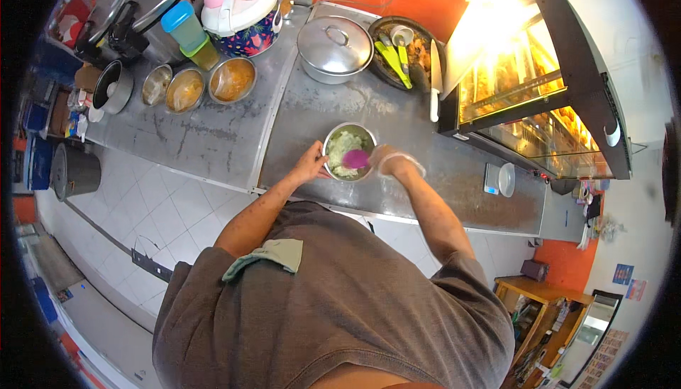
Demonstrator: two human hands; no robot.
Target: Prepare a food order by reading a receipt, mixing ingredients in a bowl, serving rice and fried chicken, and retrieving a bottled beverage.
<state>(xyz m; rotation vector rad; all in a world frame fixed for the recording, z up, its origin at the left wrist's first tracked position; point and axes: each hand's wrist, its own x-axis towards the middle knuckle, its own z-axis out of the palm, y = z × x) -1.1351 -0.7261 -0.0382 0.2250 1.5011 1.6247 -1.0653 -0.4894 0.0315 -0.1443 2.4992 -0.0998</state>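
Note:
A round steel bowl [371,135] with pale green food [340,150] in it stands near the front edge of the metal counter. My left hand [311,163] holds the bowl by its left rim, fingers against the side. On the right, my right hand [391,160] wears a clear plastic glove and grips a purple spoon or scoop [355,159], whose wide end is over the food inside the bowl. The handle is hidden by the gloved fingers, which look slightly blurred.
Behind the bowl stands a lidded metal pot [335,46]. Right of it, a dark stone dish [380,64] holds food and green-handled utensils, beside a knife [435,80]. A lit glass display cabinet [511,96] and a scale [491,179] are further right. Several steel bowls [232,80] sit left.

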